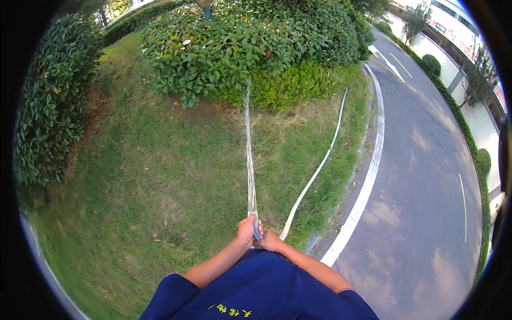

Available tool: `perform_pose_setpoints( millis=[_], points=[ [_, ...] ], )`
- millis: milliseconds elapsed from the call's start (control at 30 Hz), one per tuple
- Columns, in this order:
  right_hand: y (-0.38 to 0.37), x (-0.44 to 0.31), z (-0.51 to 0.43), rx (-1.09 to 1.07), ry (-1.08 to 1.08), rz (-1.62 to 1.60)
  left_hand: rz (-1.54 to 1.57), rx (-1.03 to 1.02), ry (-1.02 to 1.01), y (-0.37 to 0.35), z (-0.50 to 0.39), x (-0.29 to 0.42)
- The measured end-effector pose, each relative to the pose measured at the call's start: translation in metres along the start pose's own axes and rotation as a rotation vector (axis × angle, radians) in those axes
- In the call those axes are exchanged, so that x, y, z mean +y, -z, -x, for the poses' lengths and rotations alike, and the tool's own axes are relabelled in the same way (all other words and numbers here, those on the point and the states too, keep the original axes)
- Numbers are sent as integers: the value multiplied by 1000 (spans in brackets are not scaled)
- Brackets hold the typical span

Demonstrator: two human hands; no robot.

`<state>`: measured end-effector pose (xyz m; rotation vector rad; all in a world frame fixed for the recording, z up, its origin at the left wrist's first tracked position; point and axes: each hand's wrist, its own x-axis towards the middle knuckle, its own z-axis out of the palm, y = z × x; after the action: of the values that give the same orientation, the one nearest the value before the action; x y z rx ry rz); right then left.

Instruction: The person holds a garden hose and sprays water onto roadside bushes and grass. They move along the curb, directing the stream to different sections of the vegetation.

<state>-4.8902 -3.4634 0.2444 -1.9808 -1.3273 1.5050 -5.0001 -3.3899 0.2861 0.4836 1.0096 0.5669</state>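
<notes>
My left hand (pixel 245 229) is wrapped around the front end of a grey hose (pixel 257 231), its thumb near the outlet. Just behind it and to the right, close to my waist, my right hand (pixel 270 241) grips the hose lower down. A water jet (pixel 250 168) shoots from the outlet straight ahead over the grass (pixel 192 160). It reaches the base of a broad-leaved shrub (pixel 224 52), beside a low yellow-green hedge (pixel 296 86). A pale hose (pixel 308 185) lies on the grass to the right; its link to the held part is hidden by my right hand.
A white-painted curb (pixel 370 182) edges the lawn on the right, with an asphalt road (pixel 420 192) beyond. A dense dark bush (pixel 56 100) stands at the left. Behind the shrub is a tree trunk (pixel 206 10). A clipped hedge (pixel 460 124) and white wall (pixel 484 124) line the road's far side.
</notes>
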Motion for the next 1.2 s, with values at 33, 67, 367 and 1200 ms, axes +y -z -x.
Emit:
perform_pose_setpoints(
  millis=[33, 67, 367, 1200],
  points=[
    [0, 1, 1, -7, -12, 21, -2, 4, 23, 2, -4, -3],
    [-2, 5, 0, -7, -21, 19, -5, 7, 46, 4, -9, -7],
    [6, 6, 12, -12, -104, -31, -128, -26, 87, -7, -17, -15],
    [80, 96, 28, -11, -55, -142, -215, -78, 45, -110, -37, -68]
  ],
)
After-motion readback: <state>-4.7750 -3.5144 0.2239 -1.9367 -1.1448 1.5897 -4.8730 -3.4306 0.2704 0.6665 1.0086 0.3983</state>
